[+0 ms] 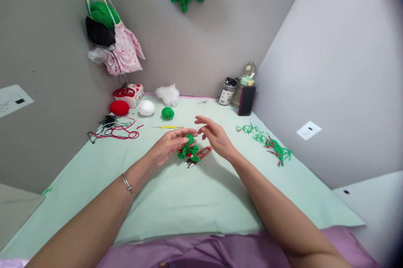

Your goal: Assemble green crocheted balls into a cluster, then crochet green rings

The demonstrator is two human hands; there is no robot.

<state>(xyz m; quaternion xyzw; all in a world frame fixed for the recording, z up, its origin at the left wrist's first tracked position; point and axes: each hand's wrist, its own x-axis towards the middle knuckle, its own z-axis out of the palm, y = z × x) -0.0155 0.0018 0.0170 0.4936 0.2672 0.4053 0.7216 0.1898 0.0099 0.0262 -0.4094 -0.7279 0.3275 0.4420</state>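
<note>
Head view: we hold a small green crocheted yarn piece with red bits (190, 139) in our left hand (166, 144), its fingers closed around the upper part, while the rest hangs below them over the pale green tabletop cover (176, 205). Our right hand (214, 134) is raised just beside it, on the right, with the fingers loosely bent and the fingertips almost at the left ones; something thin seems to run between the two hands, but we cannot tell whether it is thread or a needle, nor whether the right fingers grip it. We judge the step in hand to be fine finger work on the piece, and the next move to call for a steady left hold and a careful pinch from the right. The piece lies under and against the left fingers, just to the left of the right fingertips. Orange-handled metal thread snips (209, 148) show right beside its lower end, blades towards us. Beyond the left fingers lies a slim yellow-handled hook (168, 127), with a round ball of green yarn (168, 113) farther back.
</note>
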